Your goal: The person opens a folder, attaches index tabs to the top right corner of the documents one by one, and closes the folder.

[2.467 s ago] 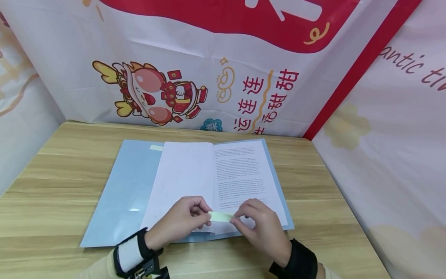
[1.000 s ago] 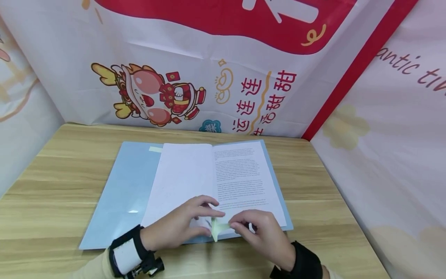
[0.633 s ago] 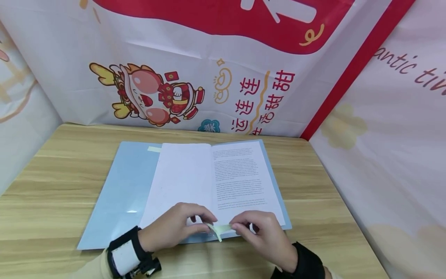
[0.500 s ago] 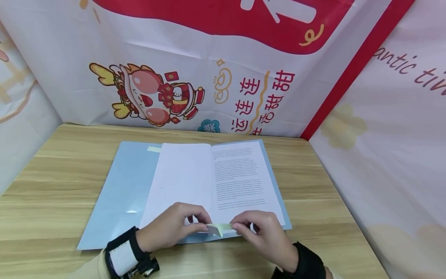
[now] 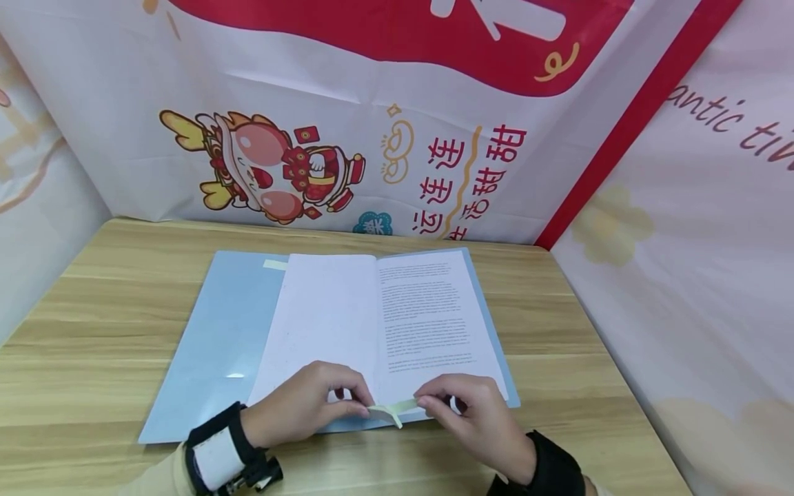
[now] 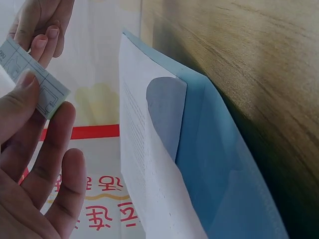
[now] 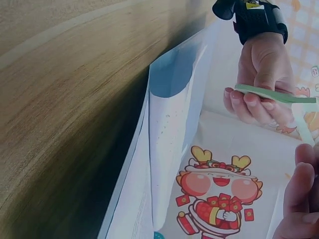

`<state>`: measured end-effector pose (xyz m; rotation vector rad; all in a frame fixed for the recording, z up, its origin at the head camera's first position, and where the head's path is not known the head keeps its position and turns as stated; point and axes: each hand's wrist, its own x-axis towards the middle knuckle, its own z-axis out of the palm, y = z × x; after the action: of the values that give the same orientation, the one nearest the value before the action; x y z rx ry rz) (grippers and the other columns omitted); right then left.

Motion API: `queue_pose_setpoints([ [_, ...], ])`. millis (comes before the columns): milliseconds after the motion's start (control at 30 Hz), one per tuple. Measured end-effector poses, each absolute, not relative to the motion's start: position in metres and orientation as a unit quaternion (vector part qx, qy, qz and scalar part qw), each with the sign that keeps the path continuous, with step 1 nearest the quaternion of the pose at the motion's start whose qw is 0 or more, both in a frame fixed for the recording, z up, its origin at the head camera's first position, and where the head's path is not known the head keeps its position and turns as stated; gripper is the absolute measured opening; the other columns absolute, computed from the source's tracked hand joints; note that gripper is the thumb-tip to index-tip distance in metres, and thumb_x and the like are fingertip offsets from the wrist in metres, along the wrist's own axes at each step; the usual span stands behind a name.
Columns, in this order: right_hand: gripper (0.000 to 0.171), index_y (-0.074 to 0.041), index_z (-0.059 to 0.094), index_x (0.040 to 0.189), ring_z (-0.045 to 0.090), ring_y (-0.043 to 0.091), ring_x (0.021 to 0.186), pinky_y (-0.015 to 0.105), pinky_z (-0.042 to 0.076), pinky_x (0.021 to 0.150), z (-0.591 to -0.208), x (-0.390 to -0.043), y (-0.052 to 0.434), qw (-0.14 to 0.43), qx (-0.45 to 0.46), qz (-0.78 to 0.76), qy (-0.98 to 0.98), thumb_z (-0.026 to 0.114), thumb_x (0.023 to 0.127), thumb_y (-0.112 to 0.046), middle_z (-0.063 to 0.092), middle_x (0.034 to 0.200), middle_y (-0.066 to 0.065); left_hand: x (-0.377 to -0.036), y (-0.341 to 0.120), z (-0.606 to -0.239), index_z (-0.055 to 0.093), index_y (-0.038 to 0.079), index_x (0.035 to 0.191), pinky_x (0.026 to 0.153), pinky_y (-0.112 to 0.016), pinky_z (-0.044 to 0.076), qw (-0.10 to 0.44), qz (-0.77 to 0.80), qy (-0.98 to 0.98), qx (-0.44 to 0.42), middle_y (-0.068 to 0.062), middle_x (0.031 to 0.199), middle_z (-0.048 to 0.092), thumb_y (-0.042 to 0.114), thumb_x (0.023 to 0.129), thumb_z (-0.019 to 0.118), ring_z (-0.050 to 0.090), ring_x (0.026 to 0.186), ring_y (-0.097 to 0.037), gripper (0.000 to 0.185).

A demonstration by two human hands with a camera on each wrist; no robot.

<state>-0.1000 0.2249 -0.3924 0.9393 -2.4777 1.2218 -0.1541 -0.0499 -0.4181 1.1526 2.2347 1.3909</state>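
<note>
My left hand (image 5: pixel 310 403) pinches a small pale green sticky-note pad (image 7: pixel 264 93) between thumb and fingers. Its back, printed with line drawings, faces the left wrist camera. One pale green slip (image 5: pixel 406 406) bends away from the pad's end, and the thumb and index finger of my right hand (image 5: pixel 474 420) pinch its far end. Both hands hover over the bottom edge of an open booklet, whose left page (image 5: pixel 329 310) is blank and right page (image 5: pixel 428 317) carries printed text. The booklet lies inside a light blue folder (image 5: pixel 229 331).
Another pale green slip (image 5: pixel 275 264) sticks to the folder's upper left part, beside the booklet. A wood-grain table (image 5: pixel 577 358) carries the folder. Printed cloth (image 5: pixel 397 83) hangs behind and at both sides. In the right wrist view, a page corner (image 7: pixel 169 109) curls up.
Earlier the green paper stretched flat between both hands. Since then the slip has bent away from the pad, which my left hand has turned and tilted. Both hands sit slightly nearer the front edge.
</note>
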Motion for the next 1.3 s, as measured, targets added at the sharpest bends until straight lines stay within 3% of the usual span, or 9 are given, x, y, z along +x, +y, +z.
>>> queue_pose_setpoints([
  [133, 0.014, -0.015, 0.075, 0.096, 0.044, -0.005, 0.063, 0.018, 0.041, 0.049, -0.393, -0.100, 0.227, 0.115, 0.323, 0.412, -0.844, 0.073, 0.091, -0.002, 0.071, 0.084, -0.006, -0.154, -0.051, -0.417, 0.075, 0.028, 0.093, 0.076, -0.024, 0.054, 0.140, 0.480, 0.762, 0.411, 0.019, 0.092, 0.070, 0.019, 0.095, 0.072, 0.061, 0.080, -0.002, 0.010],
  [933, 0.012, -0.016, 0.076, 0.093, 0.046, -0.003, 0.061, 0.020, 0.041, 0.047, -0.393, -0.104, 0.237, 0.102, 0.283, 0.420, -0.856, 0.072, 0.093, -0.005, 0.069, 0.078, -0.009, -0.156, -0.053, -0.418, 0.075, 0.023, 0.094, 0.076, -0.023, 0.055, 0.089, 0.463, 0.742, 0.477, 0.014, 0.094, 0.072, 0.026, 0.095, 0.070, 0.062, 0.083, 0.001, 0.006],
  [1300, 0.015, -0.016, 0.076, 0.092, 0.050, -0.003, 0.061, 0.018, 0.042, 0.048, -0.392, -0.103, 0.240, 0.118, 0.278, 0.407, -0.862, 0.073, 0.091, -0.001, 0.068, 0.077, -0.011, -0.159, -0.057, -0.420, 0.075, 0.025, 0.094, 0.076, -0.024, 0.055, 0.092, 0.462, 0.746, 0.470, 0.016, 0.094, 0.071, 0.027, 0.095, 0.071, 0.063, 0.083, 0.001, 0.005],
])
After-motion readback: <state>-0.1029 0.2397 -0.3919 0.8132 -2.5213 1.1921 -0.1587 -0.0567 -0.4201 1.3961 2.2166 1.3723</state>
